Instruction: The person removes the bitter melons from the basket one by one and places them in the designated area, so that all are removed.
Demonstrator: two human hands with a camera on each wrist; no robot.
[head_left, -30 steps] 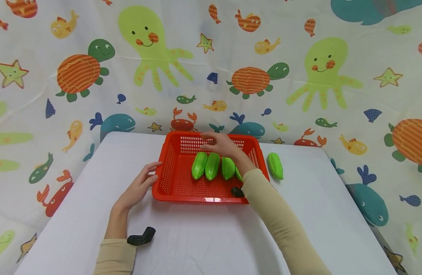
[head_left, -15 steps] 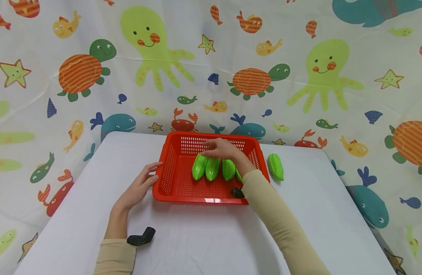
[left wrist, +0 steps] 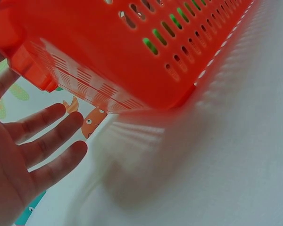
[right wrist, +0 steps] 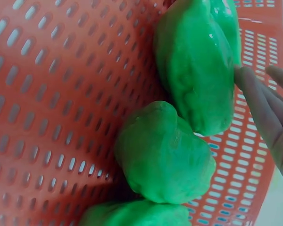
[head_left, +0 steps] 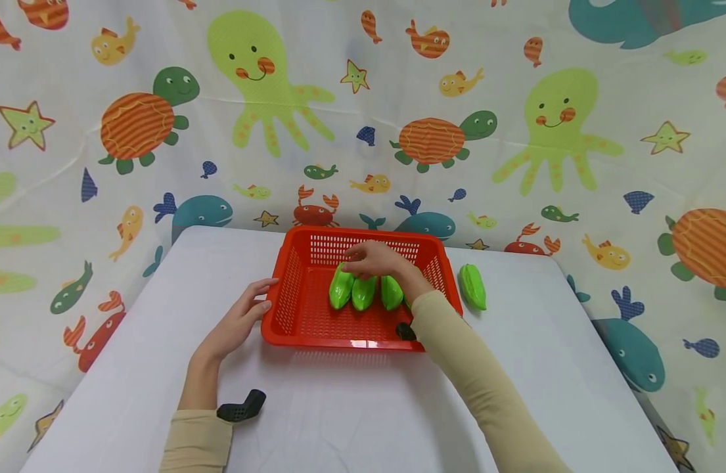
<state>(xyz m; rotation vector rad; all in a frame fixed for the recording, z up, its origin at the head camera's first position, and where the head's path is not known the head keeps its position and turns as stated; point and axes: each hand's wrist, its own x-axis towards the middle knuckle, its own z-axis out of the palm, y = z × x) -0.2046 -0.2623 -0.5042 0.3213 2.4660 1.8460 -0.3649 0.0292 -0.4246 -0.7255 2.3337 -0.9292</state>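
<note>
A red plastic basket (head_left: 333,342) holds several glossy green ridged gourd-like vegetables in a row. My right hand (head_left: 371,258) is over the basket, its fingers bent down at the far ends of the leftmost green vegetable (head_left: 341,292) and the second one (head_left: 364,299). In the right wrist view, one fingertip (right wrist: 240,77) touches the side of a green vegetable (right wrist: 195,70) while the other fingers stand apart. My left hand (head_left: 235,325) rests against the basket's left side with fingers spread; in the left wrist view several fingers (left wrist: 56,167) stretch out beside the basket wall (left wrist: 99,56).
One more green vegetable (head_left: 472,287) lies on the white table (head_left: 351,407), just right of the basket. Behind the table hangs a cloth (head_left: 363,72) printed with sea animals. A black wrist camera (head_left: 243,406) sits on the left forearm.
My right hand has lowered from above the basket's back part toward the far ends of the two leftmost green vegetables. The left hand and basket have stayed in place.
</note>
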